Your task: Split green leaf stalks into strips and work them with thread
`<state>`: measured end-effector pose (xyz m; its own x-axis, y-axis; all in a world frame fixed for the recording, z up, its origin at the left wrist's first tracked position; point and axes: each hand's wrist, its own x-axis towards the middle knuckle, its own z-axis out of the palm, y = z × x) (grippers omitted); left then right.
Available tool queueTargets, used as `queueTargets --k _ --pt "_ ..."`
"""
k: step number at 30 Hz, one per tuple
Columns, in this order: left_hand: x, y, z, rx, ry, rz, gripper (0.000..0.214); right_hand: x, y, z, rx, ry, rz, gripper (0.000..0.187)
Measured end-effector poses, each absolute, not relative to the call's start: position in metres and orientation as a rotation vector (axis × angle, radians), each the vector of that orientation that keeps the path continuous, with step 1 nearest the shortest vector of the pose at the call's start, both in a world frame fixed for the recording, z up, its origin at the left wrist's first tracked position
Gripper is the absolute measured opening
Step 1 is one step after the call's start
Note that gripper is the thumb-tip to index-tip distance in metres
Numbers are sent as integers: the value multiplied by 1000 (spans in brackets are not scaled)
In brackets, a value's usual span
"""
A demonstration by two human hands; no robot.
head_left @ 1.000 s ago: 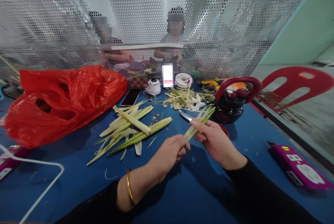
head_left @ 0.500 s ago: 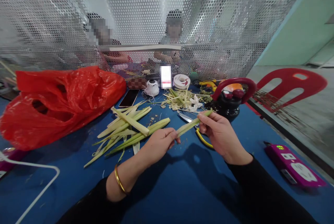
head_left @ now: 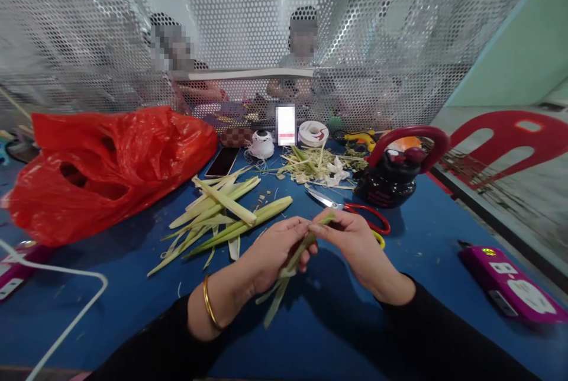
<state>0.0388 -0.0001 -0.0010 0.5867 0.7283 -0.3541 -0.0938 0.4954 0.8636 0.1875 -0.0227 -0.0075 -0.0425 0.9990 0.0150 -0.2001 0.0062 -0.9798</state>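
Note:
A pale green leaf strip runs between my two hands, its split ends hanging below. My left hand, with a gold bangle at the wrist, is closed around its middle. My right hand pinches the upper end, the fingertips of both hands nearly meeting. Just beyond my right hand lie scissors with red handles. A yellow handle shows beside my right hand, the rest of that tool hidden. To the left of my hands, a pile of long green leaves rests on the blue table.
Behind my hands are leaf scraps, a ribbon spool, a thread cone and a dark phone. A red plastic bag fills the left. At right stand a black pot and a purple power strip. People sit behind a perforated screen.
My hands have come together, and the strip that was stretched between them now slants down with its ends hanging. The scissors' red handles have come into view.

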Motion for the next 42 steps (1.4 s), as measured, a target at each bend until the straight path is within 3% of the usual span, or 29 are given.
queueTargets --k 12,24,32,39,42 --pt "34 4 2 957 824 526 27 197 -21 -7 -1043 -1084 1350 11" --pt "33 4 3 900 750 470 26 197 -22 -4 -1039 -1066 1394 14" --pt "30 4 2 830 725 416 22 199 -24 -3 -983 -1001 1629 13" --pt "33 7 5 657 716 662 13 195 -21 -11 -981 -805 1575 32" --pt "33 7 6 654 738 778 11 185 -26 -17 -877 -836 1725 35"
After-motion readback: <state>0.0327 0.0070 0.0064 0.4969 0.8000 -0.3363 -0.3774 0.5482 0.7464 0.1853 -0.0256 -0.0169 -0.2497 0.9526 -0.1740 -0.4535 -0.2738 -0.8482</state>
